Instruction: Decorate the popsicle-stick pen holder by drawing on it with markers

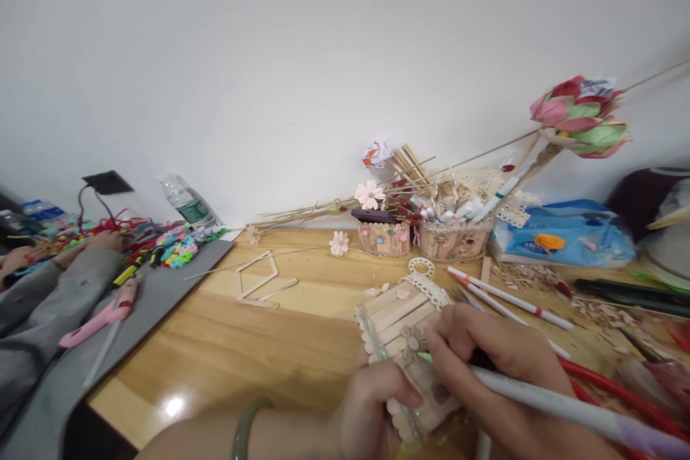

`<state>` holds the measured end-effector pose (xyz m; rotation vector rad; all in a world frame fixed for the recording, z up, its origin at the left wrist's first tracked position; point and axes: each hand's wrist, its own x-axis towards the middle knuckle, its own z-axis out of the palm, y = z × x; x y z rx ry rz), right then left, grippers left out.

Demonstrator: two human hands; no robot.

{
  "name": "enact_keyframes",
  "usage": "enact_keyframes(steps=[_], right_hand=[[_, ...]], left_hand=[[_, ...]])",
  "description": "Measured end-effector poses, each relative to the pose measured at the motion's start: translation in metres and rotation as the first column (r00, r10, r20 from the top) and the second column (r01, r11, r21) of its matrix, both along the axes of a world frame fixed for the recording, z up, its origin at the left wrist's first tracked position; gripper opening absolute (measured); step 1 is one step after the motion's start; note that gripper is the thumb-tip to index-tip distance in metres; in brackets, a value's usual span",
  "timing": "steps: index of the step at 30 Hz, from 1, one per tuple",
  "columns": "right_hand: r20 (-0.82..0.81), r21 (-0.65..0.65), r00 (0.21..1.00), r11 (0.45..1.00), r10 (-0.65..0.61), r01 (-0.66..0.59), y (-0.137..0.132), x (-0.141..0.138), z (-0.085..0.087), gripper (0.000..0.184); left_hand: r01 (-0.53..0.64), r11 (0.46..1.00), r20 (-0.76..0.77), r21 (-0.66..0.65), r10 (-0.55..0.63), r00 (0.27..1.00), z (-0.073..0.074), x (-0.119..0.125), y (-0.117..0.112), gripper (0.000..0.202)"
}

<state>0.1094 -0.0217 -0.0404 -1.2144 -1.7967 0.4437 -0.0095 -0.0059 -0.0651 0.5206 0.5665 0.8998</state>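
Left grip holds a pale, slatted, lace-trimmed wooden craft.

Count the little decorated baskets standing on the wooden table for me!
2: a smaller basket near the wall, and a larger basket just to its right. Others could be hidden.

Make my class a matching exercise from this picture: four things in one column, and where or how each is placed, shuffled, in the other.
Column one
1. Craft-stick piece
2. White pen
3. Pink tool
4. Plastic bottle

Column two
A. Lying on the grey mat
B. Held in the right hand
C. Tilted, close to the wall
D. Held in the left hand

Pairs: 1-D, 2-B, 3-A, 4-C
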Motion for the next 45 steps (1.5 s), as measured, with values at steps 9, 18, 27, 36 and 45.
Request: enact_keyframes(steps=[9, 18, 27, 36, 45], right_hand=[[-0.056, 0.125, 0.994, 0.987, -0.094, 0.101, 0.002, 0.006, -0.001, 0.03], [0.076, 0.115, 0.994, 0.991, -0.074, 0.065, 0.0, 0.006, 0.002, 0.033], [0.102, 0.067, 0.993, 0.996, -0.063, 0.056, 0.002, 0.001, 0.002, 0.034], [0.091, 0.067, 0.995, 0.997, -0.046, 0.04, 0.0, 0.002, 0.004, 0.03], [0.08, 0.061, 0.996, 0.997, -0.048, 0.044, 0.001, -0.001, 0.005, 0.032]], left_hand=[[0.01, 1.0, -0.009, 0.021, -0.01, 1.0, -0.003, -0.001, 0.001, 0.015], [-0.062, 0.998, 0.003, -0.031, 0.062, 0.998, -0.007, -0.002, 0.001, 0.026], [-0.066, 0.996, -0.04, -0.057, 0.064, 0.997, -0.006, -0.001, -0.002, 0.014], [-0.037, 0.999, -0.028, -0.037, 0.036, 0.999, 0.001, -0.002, 0.0, 0.016], [-0.023, 0.999, 0.0, -0.048, 0.023, 1.0, 0.0, -0.001, 0.0, 0.012]])
